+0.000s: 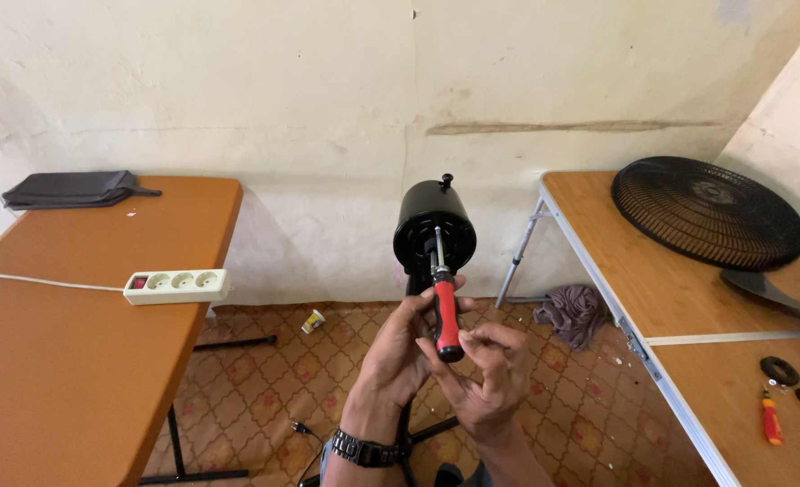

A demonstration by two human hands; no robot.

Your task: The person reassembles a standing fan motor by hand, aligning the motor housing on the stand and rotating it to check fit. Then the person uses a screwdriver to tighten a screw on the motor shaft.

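Two tables, fan motor on its stand, both hands on a screwdriver.

We log the left table (66,361) at 9 o'clock, bearing a white power strip (176,286) and a dark pouch (71,189); the right table (689,307) at 3 o'clock carries a black fan grille (707,212). Dead centre stands the black motor housing (434,225). Below it, at 6 o'clock, our left hand (398,352) wraps around the red-and-black screwdriver (446,316), whose tip meets the housing face; our right hand (488,379) pinches the handle's end with its fingertips. A small orange tool (770,419) lies at 4 o'clock.
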